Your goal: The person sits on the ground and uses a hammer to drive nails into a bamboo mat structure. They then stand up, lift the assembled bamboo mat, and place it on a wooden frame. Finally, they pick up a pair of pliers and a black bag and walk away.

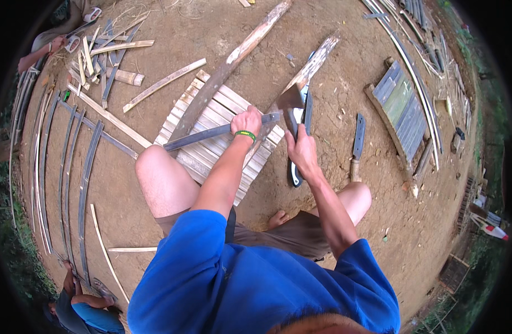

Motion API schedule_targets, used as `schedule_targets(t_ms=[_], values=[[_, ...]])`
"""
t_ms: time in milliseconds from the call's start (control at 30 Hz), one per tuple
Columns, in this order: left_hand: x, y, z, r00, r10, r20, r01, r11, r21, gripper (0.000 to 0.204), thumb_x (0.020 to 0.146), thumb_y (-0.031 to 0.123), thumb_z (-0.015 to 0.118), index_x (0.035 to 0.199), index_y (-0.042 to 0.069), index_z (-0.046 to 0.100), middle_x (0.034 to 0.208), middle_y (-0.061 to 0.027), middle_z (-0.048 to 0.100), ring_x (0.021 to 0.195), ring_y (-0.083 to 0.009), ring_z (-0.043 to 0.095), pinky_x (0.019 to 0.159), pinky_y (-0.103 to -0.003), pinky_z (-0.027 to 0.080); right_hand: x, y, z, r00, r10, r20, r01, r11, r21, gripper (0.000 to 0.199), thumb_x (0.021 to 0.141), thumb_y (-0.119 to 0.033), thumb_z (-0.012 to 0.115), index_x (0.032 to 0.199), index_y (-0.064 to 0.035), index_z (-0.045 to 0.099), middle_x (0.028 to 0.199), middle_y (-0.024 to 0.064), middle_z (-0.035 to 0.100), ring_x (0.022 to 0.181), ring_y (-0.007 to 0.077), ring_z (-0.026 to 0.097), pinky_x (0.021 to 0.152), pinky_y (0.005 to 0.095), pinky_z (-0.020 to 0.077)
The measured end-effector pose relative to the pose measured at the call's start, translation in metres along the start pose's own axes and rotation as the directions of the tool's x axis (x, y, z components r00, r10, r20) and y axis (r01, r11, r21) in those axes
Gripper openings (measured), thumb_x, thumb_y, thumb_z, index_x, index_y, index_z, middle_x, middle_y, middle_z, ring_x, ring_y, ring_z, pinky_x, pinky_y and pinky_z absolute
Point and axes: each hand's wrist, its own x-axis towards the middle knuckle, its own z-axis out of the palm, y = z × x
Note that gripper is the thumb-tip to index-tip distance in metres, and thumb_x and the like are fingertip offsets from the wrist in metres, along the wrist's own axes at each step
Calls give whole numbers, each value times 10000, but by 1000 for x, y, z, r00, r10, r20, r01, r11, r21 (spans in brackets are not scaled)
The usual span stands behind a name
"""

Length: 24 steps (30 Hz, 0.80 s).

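While the person is squatting over a mat of pale slats [222, 131] laid on the dirt ground [334, 67], the work in hand appears to be splitting or trimming a strip, and everything else is lying around that mat. Two long weathered planks [233, 55] are crossing the mat toward its far side, and a small panel of grey-green slats [403, 108] is sitting well to the right of it. Curved dark strips [67, 167] are lining the ground to the mat's left, with a heap of offcuts [103, 53] beyond its far left corner. The left hand [246, 121] is closing around a long dark strip [211, 135] lying across the mat, and the right hand [301, 153] is gripping a chopping knife [292, 106] at the mat's right edge, blade near the strip's end. A spare knife [357, 145] is resting just right of it. Judging from this, the next move is calling for a steady strip and a well-aimed blade. The blade's exact contact point is hard to make out, and another person's arm [36, 55] is being cut off at the far left.
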Motion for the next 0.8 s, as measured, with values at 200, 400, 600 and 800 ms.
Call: schedule_targets(t_ms=[200,400,600,800], values=[[8,9,-3,1000,5,-22,-5,1000,-4,313,945,281,447,860,33,618,731,-227,685,704,-390,697,664,-499,557,-11,27,27,985,93,145,-68,983,-172,361,938,-277,582,1142,6,490,729,335,614,718,513,624,627,574,499],[1,2,0,1000,-5,-29,7,998,61,281,924,264,478,828,42,621,729,-190,700,697,-347,713,653,-462,571,-15,4,21,997,29,-73,-24,998,65,348,930,-275,589,1085,22,495,680,326,599,699,510,623,630,573,500],[5,6,-5,999,28,-46,-27,999,24,301,935,276,464,844,39,625,739,-208,697,713,-352,712,662,-455,569,-29,29,33,995,80,65,-78,997,-26,356,918,-303,608,1004,19,483,716,331,613,714,521,618,639,583,496],[4,14,-6,998,-52,35,55,996,-68,341,949,343,461,924,37,610,772,-208,695,786,-370,694,753,-495,532,-18,53,47,988,153,15,-153,985,83,391,901,-324,625,1047,30,543,746,315,632,741,509,627,651,571,501]])
